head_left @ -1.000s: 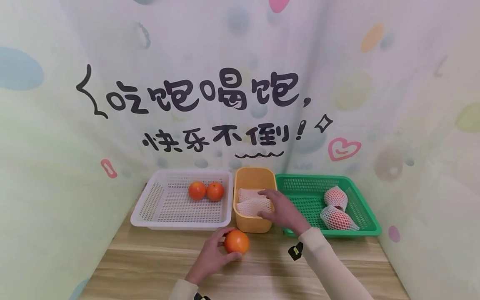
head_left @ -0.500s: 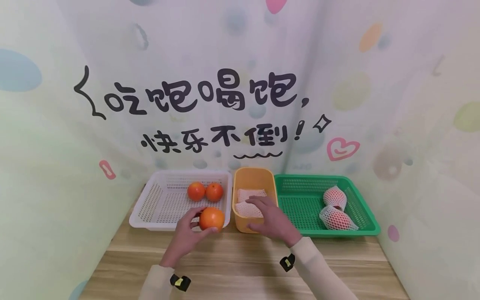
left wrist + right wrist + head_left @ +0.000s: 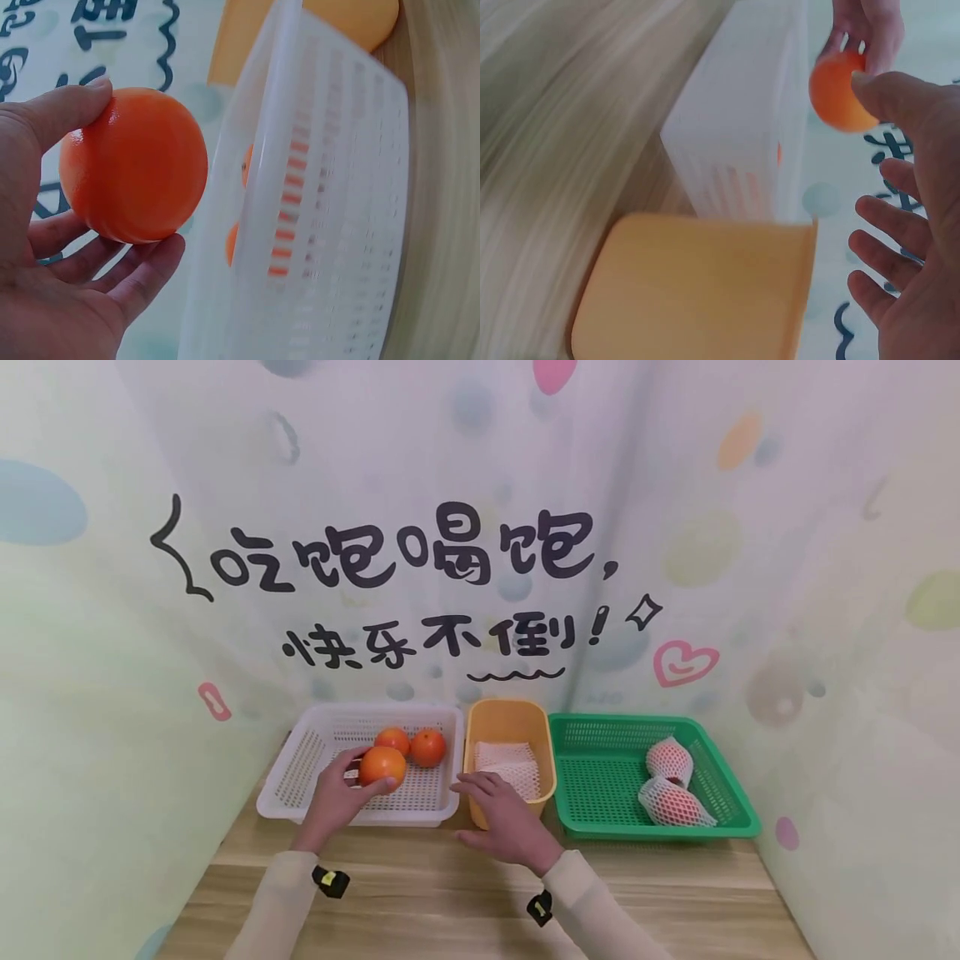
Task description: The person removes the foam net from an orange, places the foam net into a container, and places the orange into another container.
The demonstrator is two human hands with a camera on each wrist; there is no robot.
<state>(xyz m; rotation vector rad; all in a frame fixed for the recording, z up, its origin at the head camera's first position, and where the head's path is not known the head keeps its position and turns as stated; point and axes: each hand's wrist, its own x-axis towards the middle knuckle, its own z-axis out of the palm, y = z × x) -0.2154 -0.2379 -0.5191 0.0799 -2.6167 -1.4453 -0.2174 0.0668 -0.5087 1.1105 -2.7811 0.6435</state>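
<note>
My left hand [image 3: 330,802] grips a smooth round orange [image 3: 382,768] between thumb and fingers, above the front part of the white plastic basket [image 3: 412,817]. In the left wrist view the held orange [image 3: 135,165] shows up higher than the basket rim. Two more oranges [image 3: 428,748] lie together at the back of that basket. My right hand [image 3: 506,820], fingers spread and holding nothing, hovers over the front edge of the yellow bin [image 3: 510,720]. White foam fruit nets [image 3: 517,768] lie inside this bin, partly hidden by the hand.
A green basket [image 3: 600,781] stands right of the yellow bin, with two net-wrapped fruits [image 3: 673,802] at its right side. All three containers line up on the wooden table [image 3: 450,893] against a printed wall sheet [image 3: 480,460].
My left hand has lifted the orange from in front of the yellow bin and carried it left over the white basket. My right hand has drawn back from the nets toward the bin's front.
</note>
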